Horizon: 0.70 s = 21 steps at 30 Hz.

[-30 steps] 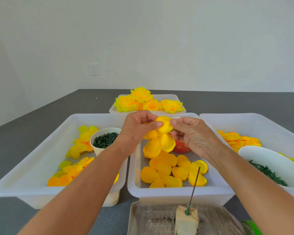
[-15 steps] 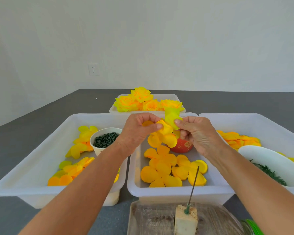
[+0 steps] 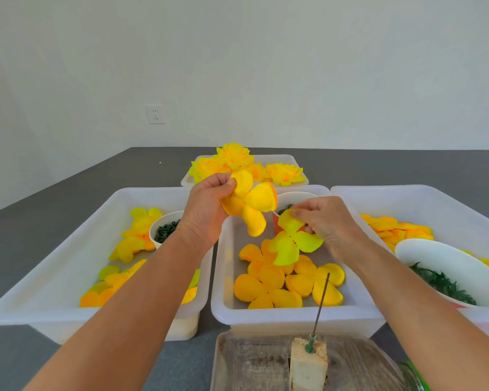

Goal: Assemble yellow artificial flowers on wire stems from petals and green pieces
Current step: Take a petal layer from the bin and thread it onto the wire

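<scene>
Pinching a yellow petal piece (image 3: 247,206) above the middle bin (image 3: 294,317), the left hand (image 3: 206,210) holds it raised. The right hand (image 3: 326,221) has its fingers clamped on a yellow-green petal piece (image 3: 290,244) hanging over the loose petals (image 3: 280,283) in that bin. A wire stem (image 3: 321,303) stands in a foam block (image 3: 308,362) just before the bin.

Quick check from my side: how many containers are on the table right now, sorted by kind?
White rectangular bins: 4 (left, middle, right, far one with finished flowers)
White cups of dark green pieces: 2 (left bin, middle bin)
White bowl of green pieces: 1
Clear tray holding the foam block: 1
Total: 8
</scene>
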Motion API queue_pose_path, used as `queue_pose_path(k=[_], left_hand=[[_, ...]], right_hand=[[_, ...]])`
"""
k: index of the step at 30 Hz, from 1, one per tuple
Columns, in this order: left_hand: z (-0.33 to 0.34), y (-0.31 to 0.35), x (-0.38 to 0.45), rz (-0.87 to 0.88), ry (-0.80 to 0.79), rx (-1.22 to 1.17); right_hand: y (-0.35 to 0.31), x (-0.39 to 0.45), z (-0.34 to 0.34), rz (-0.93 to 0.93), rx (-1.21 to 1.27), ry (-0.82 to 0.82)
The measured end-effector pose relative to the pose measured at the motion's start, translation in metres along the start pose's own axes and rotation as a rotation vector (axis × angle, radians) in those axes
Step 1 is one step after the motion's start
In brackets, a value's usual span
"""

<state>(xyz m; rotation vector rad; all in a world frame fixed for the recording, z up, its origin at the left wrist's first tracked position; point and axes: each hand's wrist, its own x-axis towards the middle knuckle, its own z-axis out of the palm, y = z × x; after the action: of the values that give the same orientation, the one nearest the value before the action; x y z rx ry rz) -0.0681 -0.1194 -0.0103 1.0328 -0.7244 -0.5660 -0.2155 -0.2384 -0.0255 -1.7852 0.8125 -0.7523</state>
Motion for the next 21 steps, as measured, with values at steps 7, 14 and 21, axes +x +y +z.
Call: queue_pose_path(k=[7,14,21], left_hand=[[0.003,-0.002,-0.002,-0.042,0.011,0.064],[0.007,-0.007,-0.006,-0.076,-0.053,0.287],[0.009,-0.008,-0.012,-0.019,-0.187,0.393]], right_hand=[[0.003,-0.007,0.001,0.028,-0.271,-0.389],[-0.008,-0.002,0.002,0.085,0.364,-0.347],[-0.006,-0.009,0.001,-0.085,0.251,-0.375]])
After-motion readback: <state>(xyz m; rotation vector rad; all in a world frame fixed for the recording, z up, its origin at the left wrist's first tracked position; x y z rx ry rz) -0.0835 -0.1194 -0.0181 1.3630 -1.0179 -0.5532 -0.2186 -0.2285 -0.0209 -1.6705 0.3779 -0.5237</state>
